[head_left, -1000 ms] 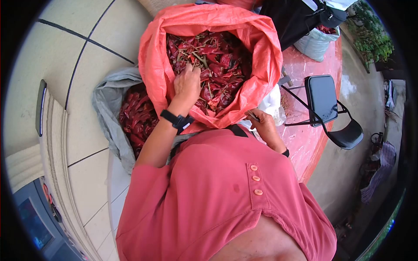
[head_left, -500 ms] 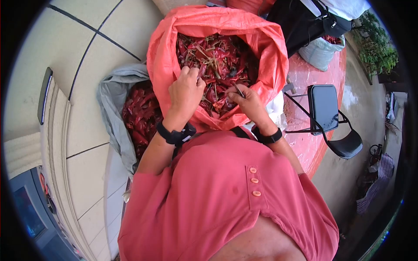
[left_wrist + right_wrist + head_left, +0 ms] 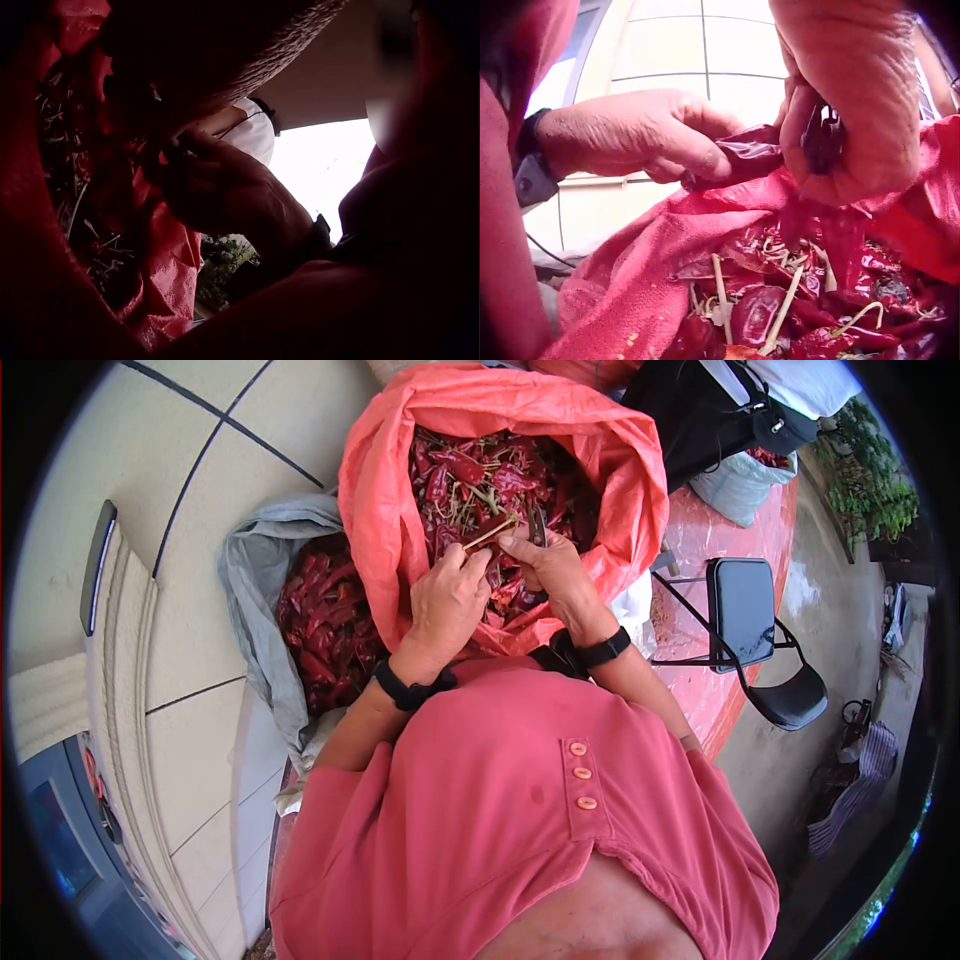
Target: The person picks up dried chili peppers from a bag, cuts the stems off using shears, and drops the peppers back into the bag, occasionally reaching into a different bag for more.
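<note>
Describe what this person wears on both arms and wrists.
Both forearms are bare below short sleeves of a salmon-pink buttoned top. The left wrist carries a black strap with a small dark device; the right wrist has a matching black band. No gloves on the left hand or right hand.

Dried chillies [image 3: 470,470] fill the open sack [image 3: 380,510] at twelve o'clock; a second sack [image 3: 255,610] of chillies lies at nine o'clock, a folding chair [image 3: 760,630] at three o'clock
</note>
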`<state>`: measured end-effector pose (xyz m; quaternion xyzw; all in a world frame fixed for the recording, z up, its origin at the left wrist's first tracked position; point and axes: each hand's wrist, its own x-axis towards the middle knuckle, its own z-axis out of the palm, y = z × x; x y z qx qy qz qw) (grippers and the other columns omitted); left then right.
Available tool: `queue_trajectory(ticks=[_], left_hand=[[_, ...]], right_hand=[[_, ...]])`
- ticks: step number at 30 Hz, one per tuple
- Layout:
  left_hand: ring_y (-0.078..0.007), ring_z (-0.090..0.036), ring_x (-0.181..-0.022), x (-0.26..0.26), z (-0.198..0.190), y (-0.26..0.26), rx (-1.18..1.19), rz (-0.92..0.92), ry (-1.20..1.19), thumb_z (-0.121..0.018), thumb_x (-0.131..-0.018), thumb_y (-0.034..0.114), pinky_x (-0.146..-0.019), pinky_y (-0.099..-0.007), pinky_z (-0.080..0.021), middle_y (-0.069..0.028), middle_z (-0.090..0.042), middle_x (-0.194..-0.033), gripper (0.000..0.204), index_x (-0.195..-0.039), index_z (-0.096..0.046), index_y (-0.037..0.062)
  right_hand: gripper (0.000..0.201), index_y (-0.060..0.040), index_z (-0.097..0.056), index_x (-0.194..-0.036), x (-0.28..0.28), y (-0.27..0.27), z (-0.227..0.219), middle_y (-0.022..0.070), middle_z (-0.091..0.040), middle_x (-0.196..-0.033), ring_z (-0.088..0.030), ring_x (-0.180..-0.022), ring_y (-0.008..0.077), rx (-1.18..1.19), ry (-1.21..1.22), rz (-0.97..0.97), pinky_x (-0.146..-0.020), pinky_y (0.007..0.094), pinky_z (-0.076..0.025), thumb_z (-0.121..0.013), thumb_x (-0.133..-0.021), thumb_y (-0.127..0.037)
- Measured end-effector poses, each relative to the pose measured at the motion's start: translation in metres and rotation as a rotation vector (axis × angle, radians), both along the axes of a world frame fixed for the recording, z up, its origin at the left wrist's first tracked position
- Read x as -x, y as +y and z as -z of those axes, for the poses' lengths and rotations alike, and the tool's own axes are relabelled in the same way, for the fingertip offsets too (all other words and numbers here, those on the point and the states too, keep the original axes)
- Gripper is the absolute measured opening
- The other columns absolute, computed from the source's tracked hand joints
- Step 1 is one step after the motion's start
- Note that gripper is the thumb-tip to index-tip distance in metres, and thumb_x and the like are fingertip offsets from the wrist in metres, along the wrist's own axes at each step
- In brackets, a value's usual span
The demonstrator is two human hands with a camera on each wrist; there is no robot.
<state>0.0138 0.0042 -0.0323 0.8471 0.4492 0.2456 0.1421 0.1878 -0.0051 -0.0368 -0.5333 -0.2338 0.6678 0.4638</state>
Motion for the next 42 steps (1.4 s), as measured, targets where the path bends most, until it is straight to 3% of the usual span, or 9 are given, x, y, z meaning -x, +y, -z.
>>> queue_trajectory(ticks=[4,12,16,21,24,31,34,37,42], left_hand=[[-0.0312,-0.061,-0.084,0.003,0.000,0.009,-0.139,0.086,-0.044,-0.068,-0.081,0.016,-0.075,-0.0386,-0.051,-0.0143,-0.061,-0.099,0.034,-0.112,-0.061,0.0044],[-0.0106,-0.057,-0.078,-0.009,0.011,0.018,0.816,0.131,-0.530,-0.062,-0.092,0.021,-0.067,-0.0249,-0.045,-0.0039,-0.063,-0.090,0.031,-0.113,-0.059,-0.0006],[-0.0074,-0.055,-0.060,-0.011,0.017,0.022,1.063,0.130,-0.637,-0.058,-0.094,0.017,-0.056,-0.0243,-0.045,-0.0011,-0.058,-0.070,0.020,-0.103,-0.061,-0.0003],[-0.0050,-0.050,-0.057,-0.011,0.021,0.017,1.085,0.140,-0.658,-0.056,-0.095,0.017,-0.052,-0.0223,-0.042,0.0013,-0.055,-0.065,0.017,-0.099,-0.062,0.0009],[-0.0041,-0.045,-0.056,-0.013,0.016,0.013,1.019,0.141,-0.594,-0.053,-0.096,0.017,-0.050,-0.0209,-0.037,0.0027,-0.055,-0.066,0.017,-0.099,-0.062,0.0021],[-0.0038,-0.046,-0.056,-0.013,-0.003,0.011,0.926,0.215,-0.477,-0.051,-0.097,0.017,-0.053,-0.0205,-0.040,0.0013,-0.056,-0.065,0.019,-0.102,-0.060,0.0010],[-0.0153,-0.061,-0.068,-0.011,-0.012,0.009,0.851,0.192,-0.520,-0.053,-0.094,0.015,-0.065,-0.0295,-0.049,-0.0081,-0.066,-0.077,0.020,-0.106,-0.059,0.0003],[-0.0084,-0.055,-0.074,-0.006,-0.004,0.006,0.616,0.256,-0.613,-0.049,-0.098,0.017,-0.069,-0.0225,-0.046,-0.0032,-0.062,-0.093,0.027,-0.119,-0.056,0.0016],[-0.0094,-0.055,-0.085,0.004,-0.013,0.007,0.706,0.247,-0.753,-0.048,-0.099,0.017,-0.078,-0.0243,-0.046,-0.0042,-0.060,-0.101,0.029,-0.122,-0.054,0.0009]], right_hand=[[0.009,-0.0097,-0.067,-0.088,0.010,-0.005,-0.002,-0.0096,-0.047,-0.057,-0.028,-0.043,0.0012,-0.150,-0.031,0.042,-0.041,0.0209,-0.019,-0.070,-0.087,-0.018],[0.004,-0.0038,-0.066,-0.088,0.009,-0.004,0.014,-0.0002,-0.063,-0.078,-0.057,-0.067,0.0090,-0.421,-0.157,0.055,-0.062,0.0233,-0.046,-0.067,-0.086,-0.007],[0.008,-0.0057,-0.064,-0.090,0.007,-0.005,0.011,0.0061,-0.063,-0.083,-0.062,-0.067,0.0189,-0.812,-1.000,0.032,-0.061,0.0299,-0.049,-0.067,-0.082,-0.004],[0.009,-0.0052,-0.063,-0.093,0.013,-0.014,-0.002,0.0039,-0.059,-0.078,-0.059,-0.068,0.0162,-0.749,-1.149,-0.015,-0.059,0.0267,-0.047,-0.067,-0.085,-0.006],[0.002,-0.0050,-0.061,-0.088,0.019,-0.015,-0.001,0.0011,-0.058,-0.074,-0.055,-0.063,0.0083,-0.502,-0.372,0.143,-0.053,0.0257,-0.046,-0.062,-0.089,-0.005],[0.004,-0.0044,-0.061,-0.087,0.011,-0.011,-0.008,-0.0015,-0.059,-0.076,-0.050,-0.065,0.0043,-0.366,-0.058,0.246,-0.057,0.0199,-0.043,-0.061,-0.090,-0.005],[0.001,-0.0026,-0.062,-0.089,0.003,-0.010,0.001,-0.0003,-0.060,-0.079,-0.052,-0.067,0.0061,-0.295,-0.211,0.253,-0.062,0.0217,-0.045,-0.062,-0.089,-0.004],[0.002,0.0000,-0.062,-0.090,-0.003,-0.012,0.028,-0.0004,-0.061,-0.079,-0.055,-0.071,0.0069,-0.357,-0.350,0.048,-0.066,0.0232,-0.046,-0.062,-0.088,-0.001],[0.051,0.0005,-0.050,-0.100,-0.004,-0.021,0.023,0.0238,-0.062,-0.084,-0.063,-0.083,0.0360,-0.205,-1.078,-0.315,-0.075,0.0389,-0.048,-0.060,-0.089,-0.048]])
